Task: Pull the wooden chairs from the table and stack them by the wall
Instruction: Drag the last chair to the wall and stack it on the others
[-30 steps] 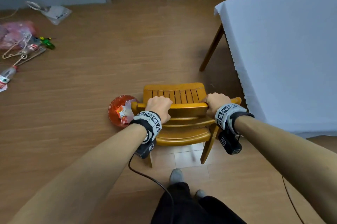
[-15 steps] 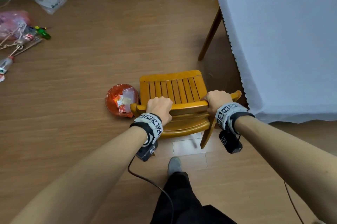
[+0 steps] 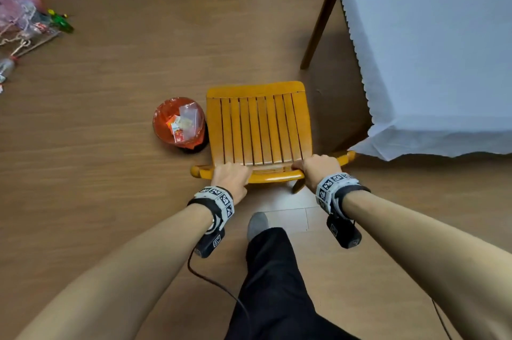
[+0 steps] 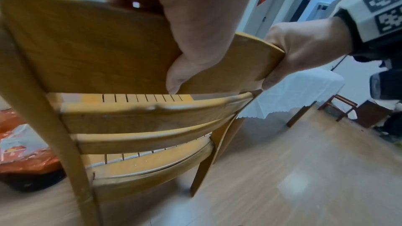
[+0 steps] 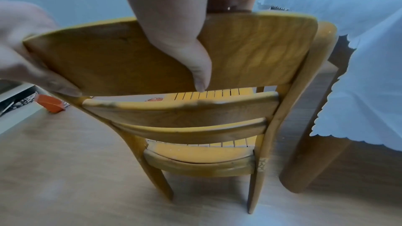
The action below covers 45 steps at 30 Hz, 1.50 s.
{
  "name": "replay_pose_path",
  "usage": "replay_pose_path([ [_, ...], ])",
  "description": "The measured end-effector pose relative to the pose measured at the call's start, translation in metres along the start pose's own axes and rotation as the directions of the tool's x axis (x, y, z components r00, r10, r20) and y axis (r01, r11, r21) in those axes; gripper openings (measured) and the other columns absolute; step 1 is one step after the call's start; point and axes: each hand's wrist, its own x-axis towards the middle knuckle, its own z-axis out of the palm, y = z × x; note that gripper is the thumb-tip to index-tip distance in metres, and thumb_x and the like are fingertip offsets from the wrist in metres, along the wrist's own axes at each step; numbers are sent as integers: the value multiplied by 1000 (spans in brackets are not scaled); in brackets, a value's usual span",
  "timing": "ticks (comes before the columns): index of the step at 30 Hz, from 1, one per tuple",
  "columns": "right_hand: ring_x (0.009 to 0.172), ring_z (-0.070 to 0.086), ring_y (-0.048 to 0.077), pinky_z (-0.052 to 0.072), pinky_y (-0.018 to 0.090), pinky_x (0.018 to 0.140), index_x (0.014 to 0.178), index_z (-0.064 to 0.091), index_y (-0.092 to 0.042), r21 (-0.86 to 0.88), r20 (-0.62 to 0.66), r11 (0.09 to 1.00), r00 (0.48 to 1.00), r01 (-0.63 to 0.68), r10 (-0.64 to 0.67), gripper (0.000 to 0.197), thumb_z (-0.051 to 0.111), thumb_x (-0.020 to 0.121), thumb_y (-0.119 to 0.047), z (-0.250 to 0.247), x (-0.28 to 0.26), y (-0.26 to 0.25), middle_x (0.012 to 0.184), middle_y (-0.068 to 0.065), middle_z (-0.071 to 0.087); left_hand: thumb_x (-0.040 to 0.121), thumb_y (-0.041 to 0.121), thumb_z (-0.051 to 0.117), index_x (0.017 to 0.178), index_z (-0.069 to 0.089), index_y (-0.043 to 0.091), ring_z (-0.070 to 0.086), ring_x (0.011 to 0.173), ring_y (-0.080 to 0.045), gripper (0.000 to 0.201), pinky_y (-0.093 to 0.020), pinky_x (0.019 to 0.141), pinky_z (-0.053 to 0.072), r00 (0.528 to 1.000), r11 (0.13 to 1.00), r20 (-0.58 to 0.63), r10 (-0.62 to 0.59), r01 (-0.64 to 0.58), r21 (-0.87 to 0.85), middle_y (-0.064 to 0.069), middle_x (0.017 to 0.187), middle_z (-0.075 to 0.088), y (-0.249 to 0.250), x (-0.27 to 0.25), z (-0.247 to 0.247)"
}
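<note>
since a second ago the honey-coloured slatted wooden chair [image 3: 259, 129] has drawn back from the table draped in a white scallop-edged cloth [image 3: 432, 49], and more of its slatted seat now shows from above. it stands on the brown wood-look floor [image 3: 110, 173], just beside the table's near corner and clear of the dark wooden table leg [image 3: 318, 26]. left hand [image 3: 231, 179] curls over the left part of the curved top back rail, thumb pressed down the rail's rear face in the left wrist view; right hand [image 3: 318, 170] grips the right part the same way, fingers wrapped over the top edge. a round bin lined with an orange plastic bag [image 3: 178, 123] sits touching or just beside the chair's left side; which, i cannot tell. clear and pink plastic bags and small clutter [image 3: 30, 18] lie on the floor well away to the left.
</note>
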Motion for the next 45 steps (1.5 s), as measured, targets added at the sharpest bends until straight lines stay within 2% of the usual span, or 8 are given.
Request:
replay_pose_path([
  [9,82,65,19,57,35,71,128,62,-42,32,-22,999,1000,15,-14,40,68,92,-25,-49,67,9,93,-5,68,89,20,66,109,66,19,60,88,-23,20,-34,71,38,999,1000,-43,17,-18,-18,0,92,63,-43,62,-44],
  [13,74,61,18,49,31,62,118,66,-40,25,-28,1000,1000,0,1,27,62,96,-26,-88,111,24,85,-7,63,92,20,64,104,64,15,55,83,-22,14,-33,71,39,999,999,-29,43,-44,-13,-1,88,59,-63,107,-80],
  [21,79,64,21,49,31,64,112,67,-38,57,0,998,1000,-5,5,22,62,95,-26,-171,198,52,86,-6,66,91,19,63,113,65,20,62,93,-26,22,-35,69,42,998,998,27,59,-59,23,-4,100,66,-107,195,-163],
  [27,94,64,26,48,35,71,118,63,-33,31,6,999,1000,26,-26,28,64,92,-21,-239,270,77,100,0,66,87,19,63,95,63,24,59,85,-25,9,-34,67,41,998,999,48,40,-41,30,0,93,65,-146,272,-233],
  [30,92,63,25,48,35,71,119,62,-28,24,-4,999,999,39,-39,29,65,92,-19,-278,310,90,102,1,66,86,16,62,90,62,25,59,84,-24,10,-34,69,43,998,1000,55,8,-9,19,2,89,64,-165,314,-272],
  [36,94,64,26,47,35,72,113,62,-24,29,7,999,999,38,-39,22,65,92,-18,-345,389,110,102,2,66,88,15,62,107,67,27,63,98,-26,23,-37,79,48,1000,1000,21,2,-3,23,0,101,68,-207,399,-329],
  [43,95,64,27,51,37,74,118,60,-27,72,27,997,1000,-7,6,29,63,90,-17,-416,490,137,103,2,67,91,17,63,116,65,29,62,104,-26,28,-36,82,45,995,994,-5,95,-95,56,-1,108,67,-257,511,-395],
  [45,97,65,28,49,36,72,117,62,-27,82,42,996,999,-32,28,29,61,91,-13,-437,520,146,104,3,67,90,17,63,111,66,29,62,103,-26,24,-37,83,44,992,990,4,126,-126,70,-1,104,67,-269,544,-414],
])
